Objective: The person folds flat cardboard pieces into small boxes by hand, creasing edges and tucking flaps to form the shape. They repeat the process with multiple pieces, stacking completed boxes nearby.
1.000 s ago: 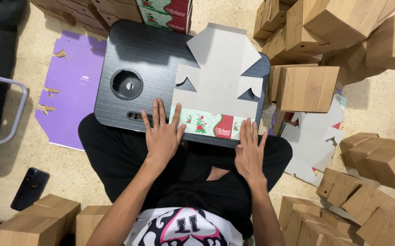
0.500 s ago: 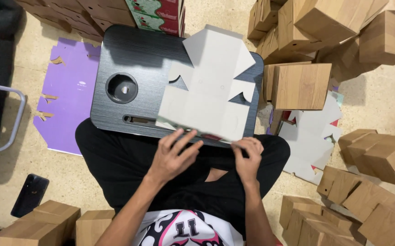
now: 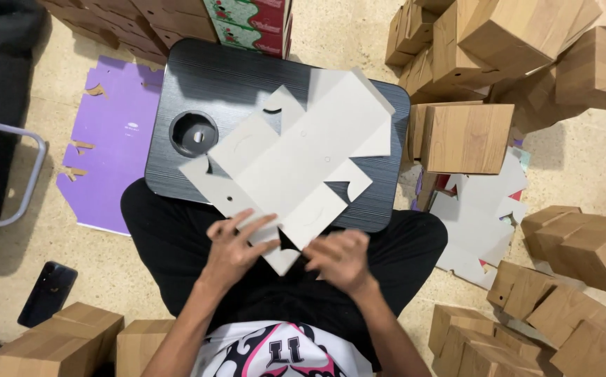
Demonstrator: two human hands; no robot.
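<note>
A flat, unfolded white cardboard box blank (image 3: 296,160) lies slantwise, plain side up, across a black lap tray (image 3: 198,91) that rests on my legs. My left hand (image 3: 233,248) grips the blank's near corner, fingers spread over it. Close beside it, my right hand (image 3: 341,260) pinches the neighbouring near flap. The tray has a round cup hole (image 3: 192,134) at its left, partly bordered by the blank.
Wood-print folded boxes are stacked at the right (image 3: 467,136), the far right (image 3: 582,244) and near my knees (image 3: 58,345). Purple card sheets (image 3: 104,139) lie on the floor at left, a dark phone (image 3: 46,293) at lower left, more flat blanks (image 3: 481,216) at right.
The blank was lifted off the tray, turned from printed edge showing to plain side up, and rotated diagonally. Both hands went from flat palms on it to gripping its near edge.
</note>
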